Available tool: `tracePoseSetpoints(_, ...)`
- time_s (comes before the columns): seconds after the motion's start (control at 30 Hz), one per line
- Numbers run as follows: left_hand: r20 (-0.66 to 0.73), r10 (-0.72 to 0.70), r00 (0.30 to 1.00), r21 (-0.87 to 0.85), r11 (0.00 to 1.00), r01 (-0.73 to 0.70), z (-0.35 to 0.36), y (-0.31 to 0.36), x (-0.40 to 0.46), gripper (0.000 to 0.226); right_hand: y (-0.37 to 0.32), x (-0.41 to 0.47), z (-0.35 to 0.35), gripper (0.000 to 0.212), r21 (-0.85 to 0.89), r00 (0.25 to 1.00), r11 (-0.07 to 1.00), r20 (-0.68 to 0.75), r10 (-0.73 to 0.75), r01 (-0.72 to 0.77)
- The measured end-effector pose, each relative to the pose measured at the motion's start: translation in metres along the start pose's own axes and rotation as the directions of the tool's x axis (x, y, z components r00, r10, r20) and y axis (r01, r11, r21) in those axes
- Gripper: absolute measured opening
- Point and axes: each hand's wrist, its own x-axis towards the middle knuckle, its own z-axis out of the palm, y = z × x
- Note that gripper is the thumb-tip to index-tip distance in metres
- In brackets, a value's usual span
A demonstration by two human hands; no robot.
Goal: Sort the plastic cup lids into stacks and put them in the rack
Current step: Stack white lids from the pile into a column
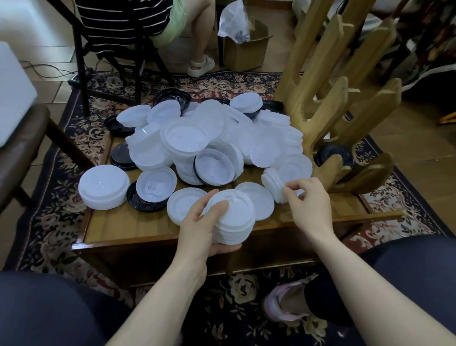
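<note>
A big heap of white lids with a few black lids covers the low wooden table. My left hand grips a stack of white lids near the table's front edge, thumb on top and fingers underneath. My right hand pinches the edge of a tilted stack of white lids lying just left of the wooden rack. The rack rises on the table's right side and holds black lids in a low slot.
A neat stack of white lids stands at the table's left. A seated person on a black chair is beyond the table, beside a cardboard box. A brown chair with a white box stands at left. My knees frame the bottom.
</note>
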Motion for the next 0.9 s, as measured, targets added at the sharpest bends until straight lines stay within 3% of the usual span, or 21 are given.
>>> tracePoseSetpoints(0.1,0.012,-0.009,1.0,0.003,1.0,0.009,0.002,-0.001,0.0,0.033,0.0,0.001,-0.005,0.014,0.177,0.982,0.966,0.056,0.182,-0.189)
tracePoseSetpoints(0.23,0.011,-0.015,1.0,0.005,1.0,0.015,0.001,-0.003,0.001,0.033,-0.004,0.0,-0.01,0.008,0.449,0.902,0.783,0.182,0.391,-0.43)
tracePoseSetpoints(0.37,0.02,-0.022,1.0,0.013,1.0,0.022,0.001,-0.006,0.003,0.036,-0.006,0.0,-0.014,0.017,0.623,0.826,0.55,0.343,0.447,-0.556)
tracePoseSetpoints(0.43,0.03,-0.018,0.999,0.023,1.0,0.018,0.001,-0.008,0.005,0.037,-0.007,0.0,-0.016,0.022,0.638,0.806,0.499,0.391,0.445,-0.586)
tracePoseSetpoints(0.57,0.049,-0.002,0.999,0.028,1.0,0.001,0.002,-0.011,0.007,0.039,-0.01,-0.003,-0.019,0.026,0.631,0.806,0.508,0.39,0.445,-0.586)
tracePoseSetpoints(0.73,0.064,0.005,0.998,0.023,1.0,-0.006,0.002,-0.012,0.009,0.041,-0.011,-0.004,-0.022,0.018,0.612,0.848,0.602,0.252,0.466,-0.513)
tracePoseSetpoints(0.9,0.07,0.007,0.998,0.015,1.0,-0.008,0.002,-0.013,0.009,0.042,-0.02,-0.01,-0.024,0.012,0.591,0.873,0.648,0.251,0.418,-0.48)
